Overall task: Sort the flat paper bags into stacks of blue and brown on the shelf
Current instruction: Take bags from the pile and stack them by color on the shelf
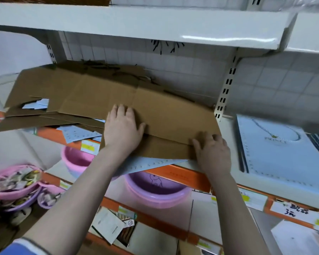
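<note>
Left hand (122, 126) and right hand (213, 151) press flat on brown bag (164, 115) overhanging shelf edge (175, 173)

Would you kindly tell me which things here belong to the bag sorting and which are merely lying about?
Job:
brown bags
blue bag
blue stack
left hand
right hand

Lying about:
pink basin
purple basin
price tags

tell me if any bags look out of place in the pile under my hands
Yes. A blue bag pokes out askew beneath the brown bag that both hands press, left hand and right hand. More blue bags lie mixed among the brown ones further left.
</note>
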Demonstrator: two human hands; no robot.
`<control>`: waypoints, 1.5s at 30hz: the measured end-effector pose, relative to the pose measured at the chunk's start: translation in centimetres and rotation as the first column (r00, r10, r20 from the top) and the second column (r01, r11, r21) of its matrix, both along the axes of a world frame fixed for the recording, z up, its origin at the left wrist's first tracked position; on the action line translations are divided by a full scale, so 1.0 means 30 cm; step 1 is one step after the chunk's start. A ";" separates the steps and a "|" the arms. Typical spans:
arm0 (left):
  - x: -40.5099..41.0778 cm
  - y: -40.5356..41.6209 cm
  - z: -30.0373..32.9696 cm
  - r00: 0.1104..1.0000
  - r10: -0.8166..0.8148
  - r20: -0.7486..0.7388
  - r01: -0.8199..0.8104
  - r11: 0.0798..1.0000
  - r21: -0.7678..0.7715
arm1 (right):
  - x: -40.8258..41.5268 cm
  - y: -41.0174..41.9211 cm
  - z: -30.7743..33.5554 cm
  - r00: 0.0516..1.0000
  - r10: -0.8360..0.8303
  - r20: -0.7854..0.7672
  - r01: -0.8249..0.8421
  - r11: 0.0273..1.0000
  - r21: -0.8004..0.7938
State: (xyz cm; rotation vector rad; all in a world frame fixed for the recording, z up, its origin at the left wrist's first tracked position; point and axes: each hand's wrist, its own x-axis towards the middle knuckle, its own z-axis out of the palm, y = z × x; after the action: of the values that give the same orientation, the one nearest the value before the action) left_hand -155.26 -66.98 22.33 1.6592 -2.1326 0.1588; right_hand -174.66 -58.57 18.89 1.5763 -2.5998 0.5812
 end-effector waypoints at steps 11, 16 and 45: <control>-0.088 -0.104 0.028 0.999 0.029 0.033 -0.031 0.997 0.071 | -0.014 -0.102 -0.056 0.994 0.098 0.054 -0.101 0.993 0.062; -0.130 -0.157 0.050 0.987 0.122 -0.107 -0.106 0.985 0.137 | -0.028 -0.124 -0.072 0.989 0.143 0.048 -0.147 0.983 0.113; 0.174 -0.132 0.074 0.593 0.051 -0.803 -0.017 0.999 0.050 | -0.016 -0.105 0.028 0.934 -0.030 0.357 0.157 0.929 -0.334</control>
State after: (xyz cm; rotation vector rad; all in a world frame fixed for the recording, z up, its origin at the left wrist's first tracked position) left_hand -150.04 -70.95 24.54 1.3832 -1.3840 -0.5468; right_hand -175.15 -61.73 19.74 1.3214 -2.5709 1.3459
